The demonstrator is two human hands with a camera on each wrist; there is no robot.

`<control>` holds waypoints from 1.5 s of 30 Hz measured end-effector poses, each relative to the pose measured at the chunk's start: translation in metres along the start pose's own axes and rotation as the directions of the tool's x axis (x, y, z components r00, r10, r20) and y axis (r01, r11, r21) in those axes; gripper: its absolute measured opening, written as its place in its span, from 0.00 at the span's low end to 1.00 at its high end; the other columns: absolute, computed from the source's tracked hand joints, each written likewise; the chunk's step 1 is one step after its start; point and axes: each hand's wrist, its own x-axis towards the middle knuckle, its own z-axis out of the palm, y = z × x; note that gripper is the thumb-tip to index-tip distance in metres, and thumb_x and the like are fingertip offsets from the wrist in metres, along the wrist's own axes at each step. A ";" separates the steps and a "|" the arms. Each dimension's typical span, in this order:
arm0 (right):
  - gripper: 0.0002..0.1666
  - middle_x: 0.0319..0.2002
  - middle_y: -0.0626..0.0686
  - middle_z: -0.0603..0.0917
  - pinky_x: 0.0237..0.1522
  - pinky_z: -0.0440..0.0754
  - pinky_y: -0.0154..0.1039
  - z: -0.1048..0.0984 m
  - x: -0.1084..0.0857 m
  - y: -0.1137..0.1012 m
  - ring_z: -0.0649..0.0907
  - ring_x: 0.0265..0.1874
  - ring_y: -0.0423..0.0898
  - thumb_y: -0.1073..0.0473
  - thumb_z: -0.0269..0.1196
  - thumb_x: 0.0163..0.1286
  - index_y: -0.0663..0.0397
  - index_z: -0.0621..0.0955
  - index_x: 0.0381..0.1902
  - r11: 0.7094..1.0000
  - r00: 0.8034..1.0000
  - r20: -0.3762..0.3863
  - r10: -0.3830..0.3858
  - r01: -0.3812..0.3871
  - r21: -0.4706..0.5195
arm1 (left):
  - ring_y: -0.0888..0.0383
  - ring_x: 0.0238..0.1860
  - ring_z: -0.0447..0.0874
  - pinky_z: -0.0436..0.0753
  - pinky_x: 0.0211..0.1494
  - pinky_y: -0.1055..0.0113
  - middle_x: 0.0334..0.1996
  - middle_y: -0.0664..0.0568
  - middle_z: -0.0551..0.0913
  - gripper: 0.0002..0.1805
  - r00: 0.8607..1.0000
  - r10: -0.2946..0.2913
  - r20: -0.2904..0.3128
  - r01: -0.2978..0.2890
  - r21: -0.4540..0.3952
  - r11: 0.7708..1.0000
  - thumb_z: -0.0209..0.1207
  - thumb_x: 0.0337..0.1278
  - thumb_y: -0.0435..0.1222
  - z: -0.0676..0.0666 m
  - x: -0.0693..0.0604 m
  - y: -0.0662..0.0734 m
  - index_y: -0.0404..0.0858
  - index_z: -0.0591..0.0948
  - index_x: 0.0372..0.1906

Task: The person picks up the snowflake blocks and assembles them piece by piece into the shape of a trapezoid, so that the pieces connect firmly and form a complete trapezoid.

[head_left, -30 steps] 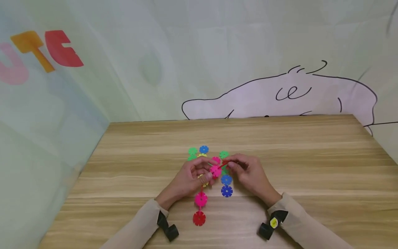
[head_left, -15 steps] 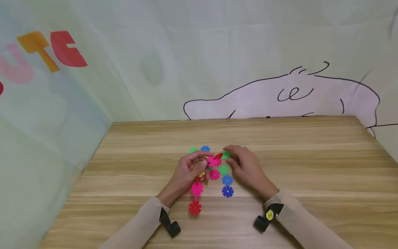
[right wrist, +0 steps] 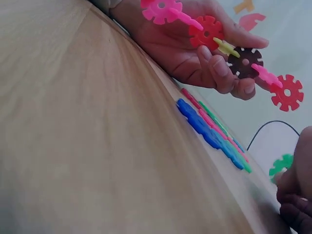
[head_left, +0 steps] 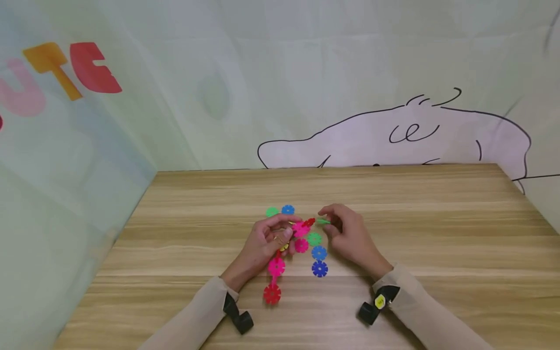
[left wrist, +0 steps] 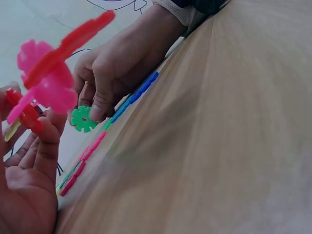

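My left hand [head_left: 262,247] grips a multicoloured chain of notched plastic discs [right wrist: 226,48] mid-length, probably leaving its ends free, while my right hand [head_left: 352,237] pinches a notched green plastic disc [left wrist: 78,120].

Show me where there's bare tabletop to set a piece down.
Free: the table right of the right grip, the stretch left of the left grip, and the strip between the far discs and the wall. Crowded: the middle, with loose discs lying flat and the chain held above the table.
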 end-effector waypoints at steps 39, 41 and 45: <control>0.15 0.23 0.58 0.83 0.17 0.70 0.31 -0.010 -0.009 -0.004 0.73 0.16 0.36 0.68 0.59 0.81 0.62 0.86 0.59 0.917 0.995 0.095 -0.037 -0.003 0.399 | 0.61 0.38 0.91 0.89 0.43 0.72 0.55 0.42 0.84 0.23 0.996 -0.061 0.062 0.052 0.127 0.991 0.65 0.76 0.45 -0.001 -0.003 0.000 0.40 0.82 0.68; 0.15 0.23 0.59 0.84 0.16 0.71 0.32 -0.009 -0.010 -0.005 0.74 0.15 0.35 0.68 0.59 0.81 0.63 0.85 0.60 0.907 0.994 0.095 -0.046 0.001 0.422 | 0.62 0.38 0.91 0.88 0.43 0.72 0.55 0.42 0.84 0.25 0.996 -0.064 0.069 0.055 0.129 0.990 0.66 0.75 0.48 -0.001 -0.003 0.000 0.41 0.81 0.68; 0.15 0.23 0.58 0.84 0.17 0.74 0.32 -0.007 -0.012 -0.007 0.75 0.16 0.36 0.66 0.58 0.83 0.63 0.84 0.61 0.898 0.994 0.092 -0.059 0.013 0.439 | 0.64 0.40 0.92 0.87 0.46 0.74 0.58 0.40 0.85 0.27 0.993 -0.088 0.080 0.078 0.119 0.990 0.68 0.73 0.49 0.000 -0.003 0.001 0.38 0.81 0.68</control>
